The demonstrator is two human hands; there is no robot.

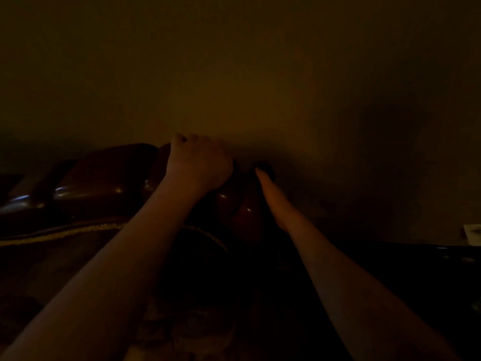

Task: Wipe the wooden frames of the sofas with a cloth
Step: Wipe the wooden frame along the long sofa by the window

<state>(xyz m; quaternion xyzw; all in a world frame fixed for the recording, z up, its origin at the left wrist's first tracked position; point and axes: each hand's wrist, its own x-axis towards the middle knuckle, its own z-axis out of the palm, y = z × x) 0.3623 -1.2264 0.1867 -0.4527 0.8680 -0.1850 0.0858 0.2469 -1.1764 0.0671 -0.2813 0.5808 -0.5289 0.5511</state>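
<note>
Room: very dim, a plain yellowish wall (260, 74) filling the upper view.
Sofa frame: glossy dark carved wood (104, 178) running along the wall from the left, with small light glints; a rounded knob of it (247, 212) sits between the two arms.
Seat trim: a pale braided edging (65, 231) below the wood, left of the forearms.
Left hand: (200, 162) fingers curled over the top of the wooden frame, grasping it, knuckles up.
Right hand: (265, 175) reaching past the knob toward the wall; fingers lost in shadow, so the grip cannot be told.
Cloth: a dark shape at the right fingertips may be it; too dark to say.
</note>
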